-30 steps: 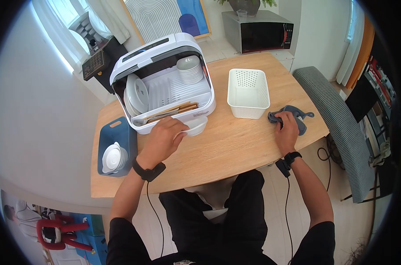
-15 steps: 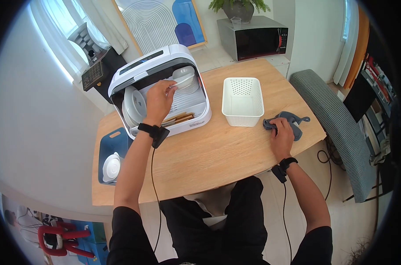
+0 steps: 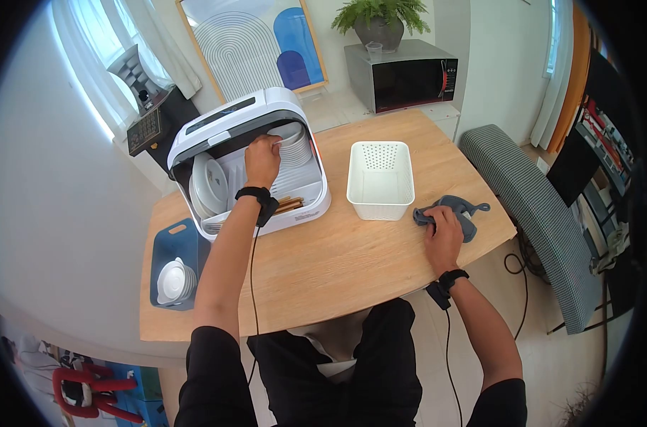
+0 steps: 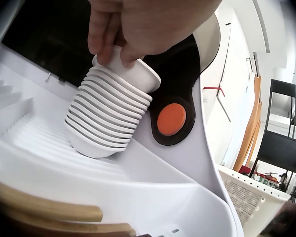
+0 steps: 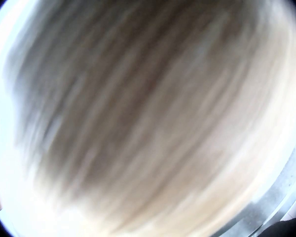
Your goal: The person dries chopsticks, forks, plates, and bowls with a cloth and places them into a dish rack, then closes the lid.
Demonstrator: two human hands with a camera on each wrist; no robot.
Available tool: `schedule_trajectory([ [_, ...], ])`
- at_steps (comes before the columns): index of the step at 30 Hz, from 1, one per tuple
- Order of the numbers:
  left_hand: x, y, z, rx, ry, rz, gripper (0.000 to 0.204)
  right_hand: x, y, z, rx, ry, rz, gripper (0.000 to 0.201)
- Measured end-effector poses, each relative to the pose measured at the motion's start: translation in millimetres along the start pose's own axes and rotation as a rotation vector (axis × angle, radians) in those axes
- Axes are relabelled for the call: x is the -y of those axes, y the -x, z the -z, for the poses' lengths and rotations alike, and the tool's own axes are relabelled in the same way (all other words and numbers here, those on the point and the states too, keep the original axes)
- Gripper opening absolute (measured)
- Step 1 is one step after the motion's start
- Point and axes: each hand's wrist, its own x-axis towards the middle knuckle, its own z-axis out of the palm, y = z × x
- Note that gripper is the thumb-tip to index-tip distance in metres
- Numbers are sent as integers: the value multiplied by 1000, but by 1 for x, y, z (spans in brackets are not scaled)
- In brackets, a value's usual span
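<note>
My left hand (image 3: pixel 262 162) reaches into a white dish cabinet (image 3: pixel 315 203) with its lid raised. In the left wrist view, its thumb and fingers pinch the rim of a white bowl (image 4: pixel 138 76) at the top of a stack of matching bowls (image 4: pixel 104 111). White plates (image 3: pixel 211 183) stand upright at the cabinet's left, and wooden utensils (image 3: pixel 290 205) lie in its front tray. My right hand (image 3: pixel 444 236) grips a bunched dark grey cloth (image 3: pixel 468 226) with a loop, on the table's right side. The right wrist view is a brown blur.
A white perforated basket (image 3: pixel 380 211) stands between the cabinet and the cloth. At the left edge, a blue bin (image 3: pixel 168 245) holds stacked white bowls (image 3: pixel 175 281). Behind the wooden table (image 3: pixel 323 267) is a microwave (image 3: pixel 409 82); a checkered bench (image 3: pixel 523 206) runs along the right.
My left hand has carried the bowl from the cabinet's front edge up and inward onto the stack. My right hand has stayed on the cloth. The head view has shifted slightly.
</note>
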Motion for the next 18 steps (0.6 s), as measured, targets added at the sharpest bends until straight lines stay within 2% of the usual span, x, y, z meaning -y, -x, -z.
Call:
schedule_trajectory([
  [2,3,0,-3,15,-30,-48,18,0,1,0,7,7,-6,25],
  [6,3,3,-8,56,-53,-16,19,0,0,0,0,13,-5,25],
  [9,3,6,-6,92,-122,-55,21,0,-1,0,-1,5,-3,25],
  [11,2,12,-2,154,-169,-50,30,2,0,1,4,-7,5,25],
  [15,-2,22,7,155,-90,-82,41,6,-1,4,-2,10,0,28],
  [18,-14,39,25,74,-18,-136,41,3,1,-2,-36,0,42,27],
])
